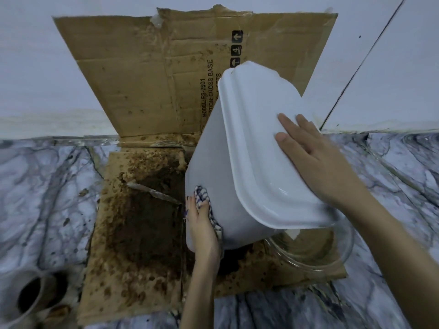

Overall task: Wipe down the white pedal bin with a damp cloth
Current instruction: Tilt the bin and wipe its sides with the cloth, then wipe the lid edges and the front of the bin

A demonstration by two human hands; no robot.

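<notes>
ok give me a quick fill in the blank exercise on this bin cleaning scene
1. The left hand presses a blue and white ____ cloth against the side of the white plastic pedal bin.
2. The right hand lies flat on the bin's closed ____.
3. The bin stands tilted on stained brown ____.
4. By the bin's base, under the right forearm, sits a clear ____ bowl.

Missing words: checked; lid; cardboard; glass

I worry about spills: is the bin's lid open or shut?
Shut: the lid lies flush on the white pedal bin, with the right hand flat on it.
</notes>
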